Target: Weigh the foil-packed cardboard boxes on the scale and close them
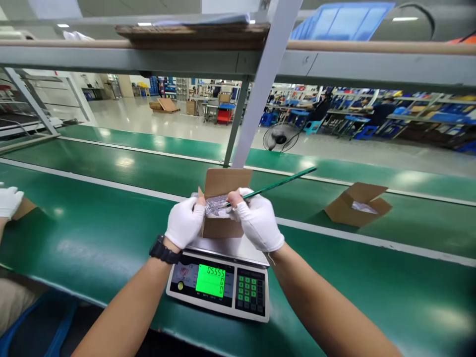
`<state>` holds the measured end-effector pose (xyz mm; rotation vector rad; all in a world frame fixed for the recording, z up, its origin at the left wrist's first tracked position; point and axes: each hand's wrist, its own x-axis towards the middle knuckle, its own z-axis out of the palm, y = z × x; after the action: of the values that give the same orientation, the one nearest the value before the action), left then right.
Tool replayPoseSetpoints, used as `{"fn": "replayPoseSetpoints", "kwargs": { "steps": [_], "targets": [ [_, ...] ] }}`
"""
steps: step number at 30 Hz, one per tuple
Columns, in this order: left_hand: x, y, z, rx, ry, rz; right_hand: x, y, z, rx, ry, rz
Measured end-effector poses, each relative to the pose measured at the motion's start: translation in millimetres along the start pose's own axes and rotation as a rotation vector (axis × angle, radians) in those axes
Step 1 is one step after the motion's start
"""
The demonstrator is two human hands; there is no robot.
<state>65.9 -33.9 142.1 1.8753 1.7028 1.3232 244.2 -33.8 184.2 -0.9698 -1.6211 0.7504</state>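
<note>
An open cardboard box point(227, 182) stands on a weighing scale point(219, 285) whose green display is lit. Inside the box lies shiny clear-wrapped material point(217, 204). My left hand point(186, 222), in a white glove with the thumb tip bare, grips the box's left side flap. In my gloved right hand point(258, 223) is a thin green stick point(286, 182), slanting up to the right; its fingers are closed at the box's opening, and the bare thumb tip is by the wrapped material.
Another open box point(345, 206) rests on the green surface point(111, 248) at the right. At the far left, another person's gloved hand point(10, 202) touches a cardboard piece. A slanted metal post point(260, 84) rises behind the scale, under an overhead shelf.
</note>
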Motion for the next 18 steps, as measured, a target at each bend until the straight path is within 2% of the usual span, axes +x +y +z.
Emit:
{"fn": "replayPoseSetpoints", "kwargs": {
  "steps": [4, 6, 12, 18],
  "targets": [
    [-4.1, -19.5, 6.4, -0.488, -0.127, -0.101, 6.1, -0.4, 9.7, -0.178, -0.217, -0.003],
    [-5.5, -23.4, 6.9, -0.581, -0.142, -0.109, 8.5, -2.9, 14.6, -0.247, -0.283, -0.027],
    [-5.7, -18.9, 5.1, -0.613, -0.139, -0.123, 12.6, -2.5, 27.1, -0.446, -0.256, -0.061],
    [-6.7, -19.1, 5.3, -0.569, -0.118, -0.09, 12.2, -1.9, 27.5, -0.5, -0.258, -0.087]
  ]
}}
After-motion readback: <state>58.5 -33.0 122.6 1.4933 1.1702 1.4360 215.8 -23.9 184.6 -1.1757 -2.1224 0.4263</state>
